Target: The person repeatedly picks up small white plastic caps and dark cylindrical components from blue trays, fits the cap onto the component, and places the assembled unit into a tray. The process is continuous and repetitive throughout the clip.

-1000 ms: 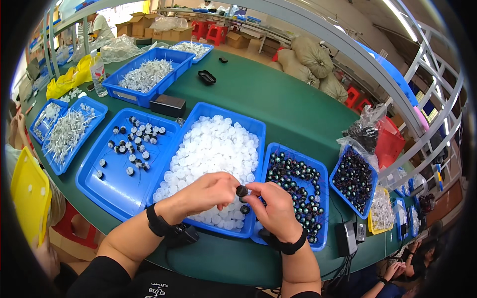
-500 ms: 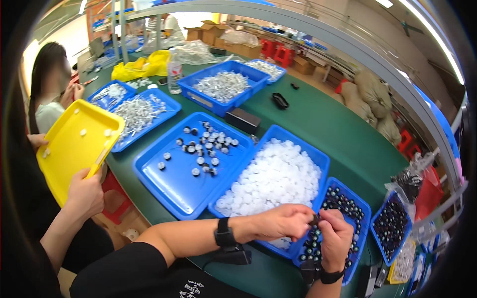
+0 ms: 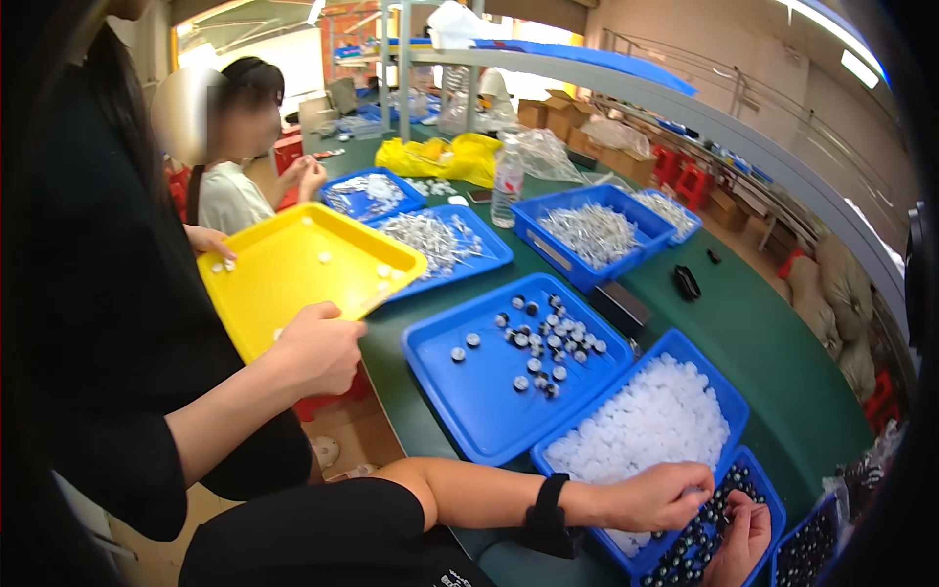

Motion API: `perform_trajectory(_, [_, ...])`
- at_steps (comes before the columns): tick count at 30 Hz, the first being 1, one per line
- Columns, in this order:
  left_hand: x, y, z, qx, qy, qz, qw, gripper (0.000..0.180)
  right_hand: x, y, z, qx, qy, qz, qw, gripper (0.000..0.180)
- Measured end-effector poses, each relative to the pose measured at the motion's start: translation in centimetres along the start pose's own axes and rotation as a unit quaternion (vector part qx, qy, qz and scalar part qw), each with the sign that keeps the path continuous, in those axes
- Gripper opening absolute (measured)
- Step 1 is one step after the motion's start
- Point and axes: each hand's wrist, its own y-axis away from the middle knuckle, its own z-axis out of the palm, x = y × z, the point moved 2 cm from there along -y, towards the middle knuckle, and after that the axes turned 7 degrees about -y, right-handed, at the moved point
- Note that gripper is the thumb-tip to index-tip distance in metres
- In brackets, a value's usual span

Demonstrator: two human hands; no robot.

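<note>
My left hand (image 3: pixel 657 497) is curled shut over the near edge of the white pieces, its fingertips round something small I cannot make out. Just to its right, my right hand (image 3: pixel 740 543) has its fingers pinched together over a tray of dark, shiny round pieces (image 3: pixel 685 560); whatever they hold is too small to tell. Small white round pieces (image 3: pixel 650 416) fill the blue tray beside it. Further left, a shallow blue tray (image 3: pixel 450 377) holds several black pieces with whitish tops (image 3: pixel 556 339).
At left, a standing co-worker's hand (image 3: pixel 318 352) grips a yellow tray (image 3: pixel 293 269) carrying a few white pieces. Another person sits beyond. Blue trays of silvery-white parts (image 3: pixel 590 233), a water bottle (image 3: pixel 507 183) and a black box (image 3: pixel 622 305) stand on the green table.
My view has swung left, so the trays appear further right. My hands, close together before at a small dark piece, are now slightly apart, the right one lower over the dark pieces.
</note>
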Motion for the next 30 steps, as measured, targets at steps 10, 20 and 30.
perform_trajectory(10, [-1.3, 0.6, 1.0, 0.048, -0.185, 0.216, 0.958, 0.015, -1.8, 0.9, 2.8, -0.19, 0.337, -0.18, 0.905, 0.007])
perform_trajectory(20, [-5.6, -0.1, 2.0, -0.071, -0.172, 0.084, 0.979, 0.016, -2.0, 1.0, 2.5, -0.193, 0.318, -0.183, 0.91, 0.007])
perform_trajectory(30, [-4.0, -1.0, -0.4, -0.048, 0.115, -0.153, 0.98, 0.029, -0.9, 0.4, -1.1, -0.009, 0.277, -0.133, 0.952, 0.008])
